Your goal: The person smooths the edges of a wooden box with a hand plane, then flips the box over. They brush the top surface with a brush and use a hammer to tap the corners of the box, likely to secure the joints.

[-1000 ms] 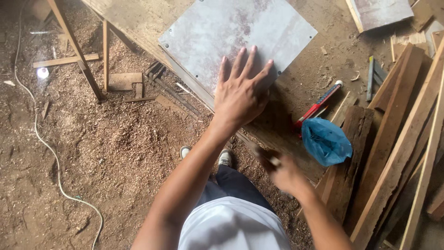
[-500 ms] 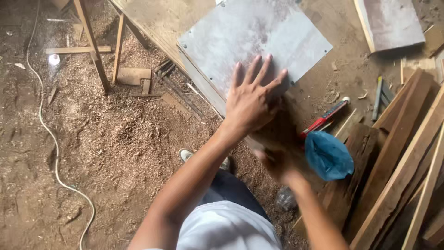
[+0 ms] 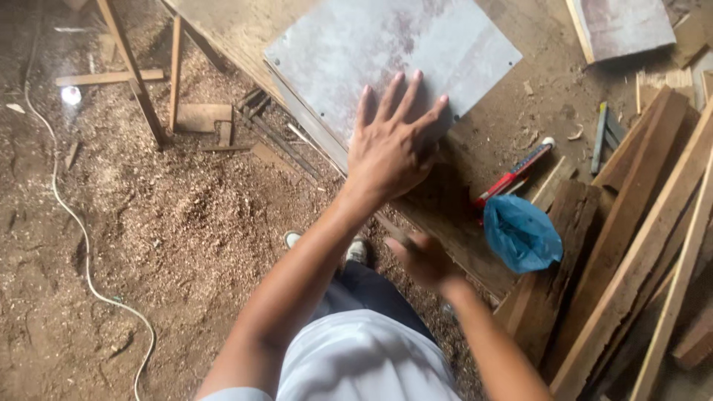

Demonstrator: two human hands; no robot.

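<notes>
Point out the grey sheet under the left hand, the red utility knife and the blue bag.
grey sheet (image 3: 416, 44): head view, bare middle.
red utility knife (image 3: 512, 177): head view, red handle.
blue bag (image 3: 520, 234): head view, middle.

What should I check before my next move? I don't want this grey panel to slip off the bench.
1. Left hand flat on the grey panel, fingers spread: ok.
2. Right hand grip: blurred, cannot tell.
3. Panel fully on the workbench: its near-left edge seems to overhang, not ok.
4. Red utility knife apart from both hands: ok.
5. Blue plastic bag clear of the panel: ok.
6. White cable away from the shoes: ok.
</notes>
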